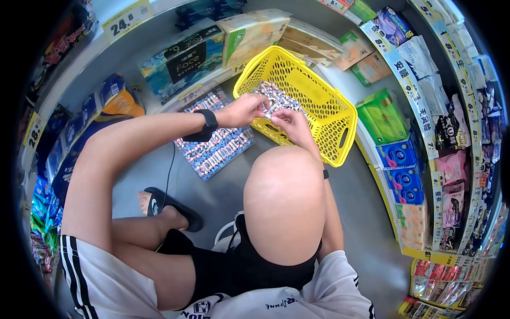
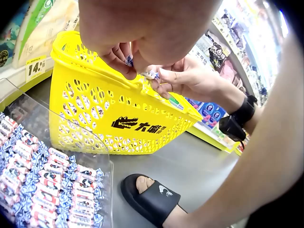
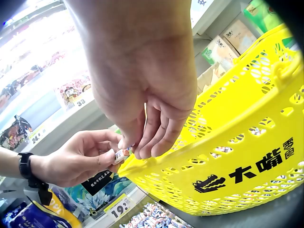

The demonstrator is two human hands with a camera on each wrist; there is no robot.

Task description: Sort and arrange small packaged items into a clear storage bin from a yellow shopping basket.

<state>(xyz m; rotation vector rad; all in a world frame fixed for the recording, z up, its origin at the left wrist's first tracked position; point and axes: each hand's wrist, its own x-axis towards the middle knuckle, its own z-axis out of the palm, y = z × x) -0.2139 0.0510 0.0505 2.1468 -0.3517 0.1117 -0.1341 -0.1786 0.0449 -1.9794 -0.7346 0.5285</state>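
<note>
My left hand (image 1: pixel 243 110) and right hand (image 1: pixel 294 126) meet over the near rim of a yellow basket (image 1: pixel 324 106), pinching one small wrapped candy (image 2: pixel 151 75) between them. In the right wrist view the candy (image 3: pixel 121 155) lies between the fingertips of the left hand (image 3: pixel 78 156) and right hand (image 3: pixel 147 104). Many wrapped candies (image 1: pixel 277 97) lie in one end of the basket. Left of the basket, a clear box (image 2: pixel 110 194) on the floor holds rows of similar candies (image 1: pixel 215 146) with blue twisted ends.
Shelves with tissue packs (image 1: pixel 188 61) curve behind the basket; a green pack (image 1: pixel 381 116), blue packs (image 1: pixel 404 186) and hanging bags stand at the right. The bent knee (image 1: pixel 284 202) is close below the right hand. A sandalled foot (image 2: pixel 152 194) rests on the grey floor.
</note>
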